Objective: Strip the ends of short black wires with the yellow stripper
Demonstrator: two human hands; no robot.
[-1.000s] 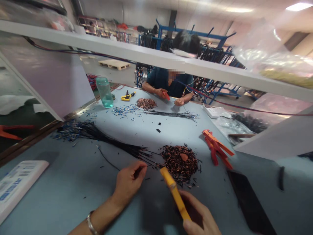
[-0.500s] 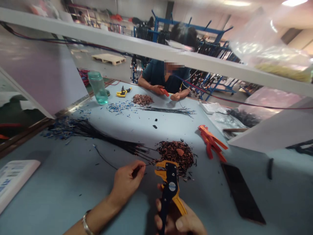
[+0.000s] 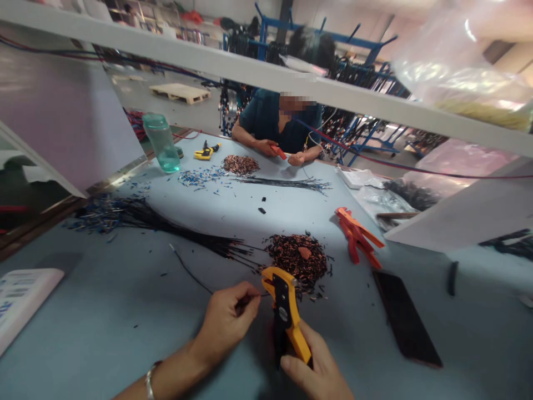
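Note:
My left hand [image 3: 229, 314] pinches a thin black wire [image 3: 189, 270] near one end; its other end trails to the upper left with a pale tip. The short end pokes out toward the jaws of a yellow and black wire stripper [image 3: 285, 311]. Around that tool's handles my right hand [image 3: 314, 361] is closed. Whether the wire lies inside the jaws I cannot tell. Just beyond the jaws is a heap of short black and copper offcuts [image 3: 297, 258]. A bundle of black wires [image 3: 187, 233] with blue ends stretches out to the left.
Orange-red pliers [image 3: 358, 236] and a black phone [image 3: 406, 316] lie to the right. A white box [image 3: 25, 303] is at the left edge, a green bottle [image 3: 162, 144] farther back. Across the table a person [image 3: 278, 125] holds a red tool. A white beam [image 3: 233, 69] crosses above.
My left hand has shifted right, bringing the wire up to the stripper's jaws. The stripper has turned in my right hand, and its handles look closer together.

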